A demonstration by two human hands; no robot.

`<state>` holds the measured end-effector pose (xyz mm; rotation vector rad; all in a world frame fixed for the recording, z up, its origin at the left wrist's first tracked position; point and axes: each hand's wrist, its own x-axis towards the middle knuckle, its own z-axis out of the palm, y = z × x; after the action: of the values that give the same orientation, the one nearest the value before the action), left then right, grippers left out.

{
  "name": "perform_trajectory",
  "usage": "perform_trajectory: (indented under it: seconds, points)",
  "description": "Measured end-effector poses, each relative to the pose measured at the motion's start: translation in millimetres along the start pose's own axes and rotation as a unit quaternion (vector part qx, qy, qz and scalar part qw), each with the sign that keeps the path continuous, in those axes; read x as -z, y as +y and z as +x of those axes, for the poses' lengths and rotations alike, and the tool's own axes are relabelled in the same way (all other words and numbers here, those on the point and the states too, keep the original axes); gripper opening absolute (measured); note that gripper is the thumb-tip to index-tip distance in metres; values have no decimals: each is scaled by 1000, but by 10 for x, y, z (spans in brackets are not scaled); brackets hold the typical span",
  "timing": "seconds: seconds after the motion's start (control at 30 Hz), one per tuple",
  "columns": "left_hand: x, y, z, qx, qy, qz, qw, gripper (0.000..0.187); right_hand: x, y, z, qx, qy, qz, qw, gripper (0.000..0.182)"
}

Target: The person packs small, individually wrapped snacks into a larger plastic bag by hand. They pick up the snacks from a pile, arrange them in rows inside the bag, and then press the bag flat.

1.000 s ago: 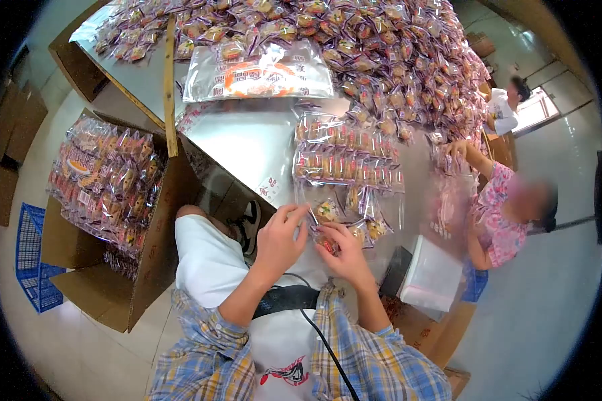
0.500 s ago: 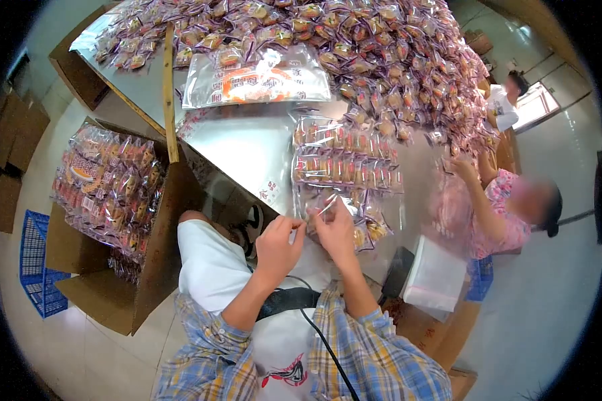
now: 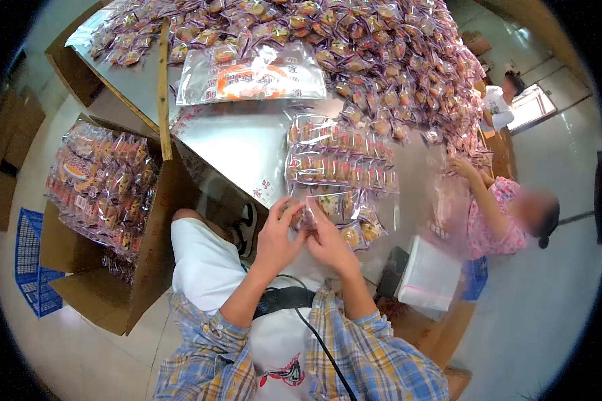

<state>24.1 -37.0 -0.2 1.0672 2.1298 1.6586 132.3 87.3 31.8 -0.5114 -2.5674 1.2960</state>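
A large clear plastic bag lies on the metal table in front of me, with rows of small wrapped pastries inside. More wrapped pastries sit less evenly at its near end. My left hand is closed at the bag's near left corner, its fingers pinching the film. Beside it, my right hand also grips the film, thumb close to the left hand's. The fingers hide exactly how the film is held.
A heap of wrapped pastries covers the table's far side. Flat printed bags lie before it. On the left stands a carton with packed bags. Clear bags are stacked at right, near a co-worker in pink.
My hands have come closer together at the bag's near corner. The thin white strip seen at my right fingers earlier is no longer clearly visible. The view has shifted slightly.
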Motion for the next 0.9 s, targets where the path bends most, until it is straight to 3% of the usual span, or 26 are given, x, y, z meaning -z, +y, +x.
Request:
perform_trajectory:
  seconds: [0.1,0.13,0.37,0.57,0.6,0.7,0.8,0.9]
  points:
    - [-8,-15,-20,43,-2,3,999,50,86,-143,18,-34,27,-233,971,67]
    - [-23,-33,-20,35,6,8,999,50,44,-81,-6,-64,51,-264,961,61]
    - [-88,-70,-81,21,47,19,998,44,102,-57,-45,-1,176,-418,891,61]
    - [-168,-98,-129,82,50,-63,993,35,157,19,-40,-27,159,-308,938,54]
    - [-149,-68,-131,98,49,-70,992,33,124,58,-31,4,195,-301,933,59]
    - [-51,18,-96,-55,146,80,984,27,57,69,-53,-72,255,-88,960,56]
    - [80,144,-209,-102,106,127,981,22,-14,133,-97,-145,239,-77,957,50]
    - [39,247,-374,-77,18,55,995,22,-95,298,-139,-56,272,-138,951,52]
